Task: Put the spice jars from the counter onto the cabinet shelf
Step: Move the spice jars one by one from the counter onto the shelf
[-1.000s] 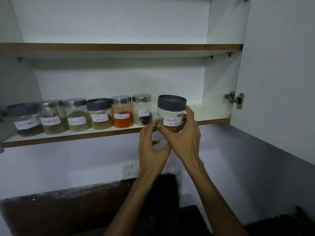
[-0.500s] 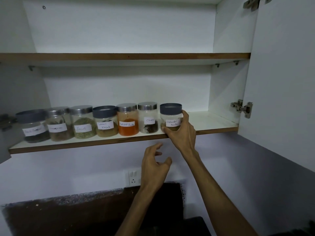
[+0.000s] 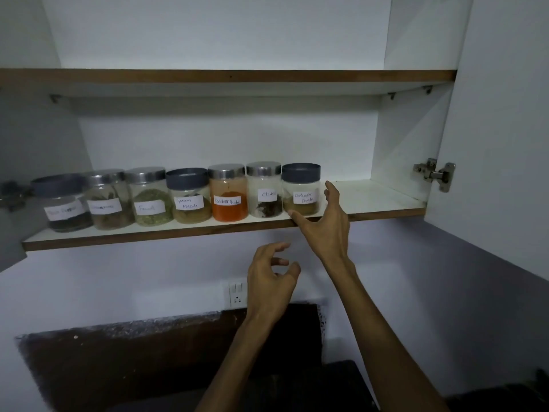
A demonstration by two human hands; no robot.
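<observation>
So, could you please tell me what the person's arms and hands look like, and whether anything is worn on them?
Both forearms are bare, with no sleeves in view. The left hand and right hand show no gloves, rings, watch or bracelet.

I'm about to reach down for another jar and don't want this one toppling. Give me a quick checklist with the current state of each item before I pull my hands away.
1. Coriander powder jar standing upright on the lower shelf: ok.
2. Jar fully behind the shelf's front edge: ok, though close to it.
3. Right hand has no grip on the jar, fingers spread beside it: ok.
4. Left hand below the shelf, holding nothing: ok.
5. Jar in line beside the cloves jar: ok; whether they touch, cannot tell.
6. More jars left on the counter: cannot tell, counter out of view.
</observation>
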